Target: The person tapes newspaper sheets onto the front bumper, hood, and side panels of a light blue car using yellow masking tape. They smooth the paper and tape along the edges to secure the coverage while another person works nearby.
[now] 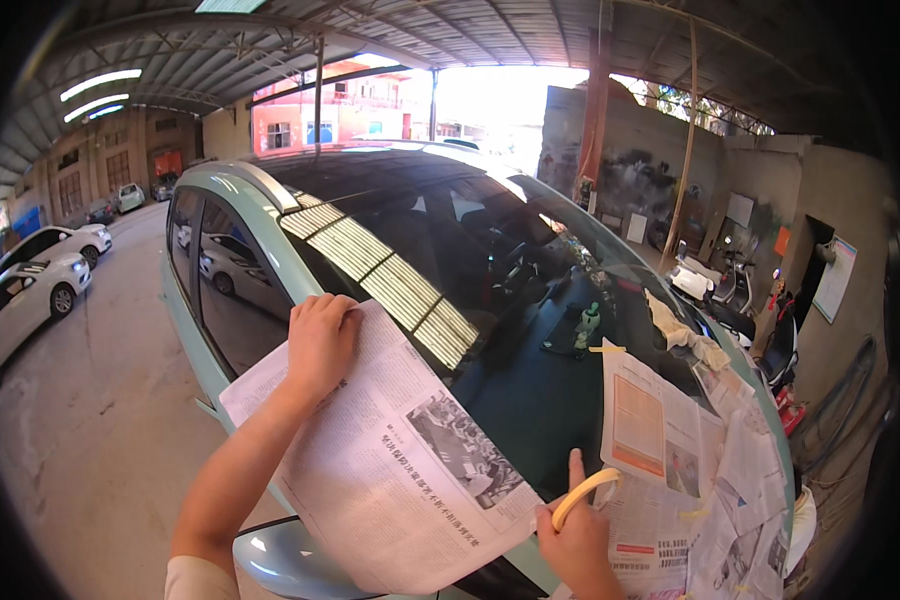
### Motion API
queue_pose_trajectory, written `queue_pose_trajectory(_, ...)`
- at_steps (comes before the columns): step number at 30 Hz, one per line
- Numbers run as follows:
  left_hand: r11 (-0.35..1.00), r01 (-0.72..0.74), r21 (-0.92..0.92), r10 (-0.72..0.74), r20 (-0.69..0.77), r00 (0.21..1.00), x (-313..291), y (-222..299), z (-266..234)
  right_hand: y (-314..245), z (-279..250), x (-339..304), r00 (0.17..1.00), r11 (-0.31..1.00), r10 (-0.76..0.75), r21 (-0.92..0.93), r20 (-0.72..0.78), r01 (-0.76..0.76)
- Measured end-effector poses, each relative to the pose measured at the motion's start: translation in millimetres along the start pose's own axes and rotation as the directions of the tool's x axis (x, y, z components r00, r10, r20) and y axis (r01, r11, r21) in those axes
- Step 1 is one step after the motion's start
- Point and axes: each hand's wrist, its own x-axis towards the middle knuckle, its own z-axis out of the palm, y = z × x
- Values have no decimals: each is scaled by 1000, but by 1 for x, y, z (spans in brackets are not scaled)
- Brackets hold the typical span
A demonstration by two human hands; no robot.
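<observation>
Left grip [322, 345] clamps newspaper [400, 470] slanting lengthwise down-right; right grip [575, 545] holds yellow tape [580, 492].

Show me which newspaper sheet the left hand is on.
The leftmost newspaper sheet, with a large grey photo near one edge. The other sheets lie to its right, away from the left hand.
</observation>
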Motion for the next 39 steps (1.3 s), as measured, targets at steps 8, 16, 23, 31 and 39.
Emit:
queue_pose_trajectory(8,995,45,84,-37,-103,994,-34,-33,-20,-31,8,-21,930,932,-353,-122,-105,341)
queue_pose_trajectory(16,985,172,-2,-170,-175,970,-43,-87,3,-76,48,-15,944,950,-299,-133,-138,281)
queue_pose_trajectory(23,973,112,-201,-169,-288,943,-37,-87,24,-80,81,-20,928,914,-251,-382,-273,135)
queue_pose_trajectory(31,887,-51,-458,42,-30,999,-69,-44,5,-85,98,-20,930,978,24,-183,-367,-98)
queue_pose_trajectory(39,898,-210,-387,209,-45,977,-71,-32,-11,-83,98,-26,878,988,52,-105,-475,-115)
